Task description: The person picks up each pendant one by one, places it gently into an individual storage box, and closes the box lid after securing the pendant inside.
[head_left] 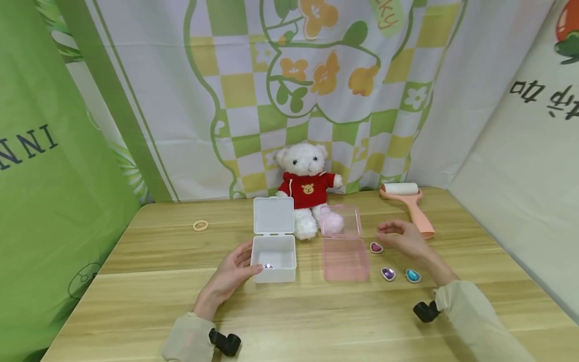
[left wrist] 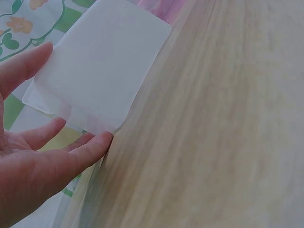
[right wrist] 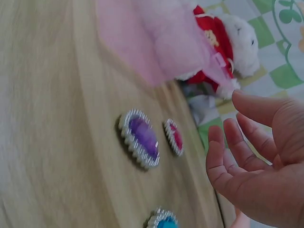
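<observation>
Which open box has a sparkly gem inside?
The white box that the left hand holds: a sparkly gem shows inside. No gem shows in the pink box.

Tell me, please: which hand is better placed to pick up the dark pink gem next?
Probably the right hand: it is close to the dark pink gem and looks empty. The left hand holds the white box, farther from the gem.
</observation>
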Demonstrator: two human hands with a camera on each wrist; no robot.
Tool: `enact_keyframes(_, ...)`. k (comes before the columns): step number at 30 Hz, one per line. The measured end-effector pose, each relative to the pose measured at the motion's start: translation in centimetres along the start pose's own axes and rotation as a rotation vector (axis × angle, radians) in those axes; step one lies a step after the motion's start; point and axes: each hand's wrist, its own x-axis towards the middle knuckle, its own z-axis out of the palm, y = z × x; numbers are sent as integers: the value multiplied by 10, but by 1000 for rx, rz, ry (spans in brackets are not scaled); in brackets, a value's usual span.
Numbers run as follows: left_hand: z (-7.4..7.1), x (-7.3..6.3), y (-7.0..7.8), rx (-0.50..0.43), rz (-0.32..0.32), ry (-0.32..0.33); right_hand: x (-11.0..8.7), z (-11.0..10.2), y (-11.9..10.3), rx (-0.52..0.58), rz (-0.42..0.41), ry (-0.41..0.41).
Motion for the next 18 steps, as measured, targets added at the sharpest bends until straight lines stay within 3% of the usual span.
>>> enact_keyframes(9, 0, 0, -1, 4, -2, 5, 8, -8, 20, 6, 160, -68)
enact_keyframes(18, 0, 1, -1, 1, -3, 10, 15, -7, 24, -160, 128, -129)
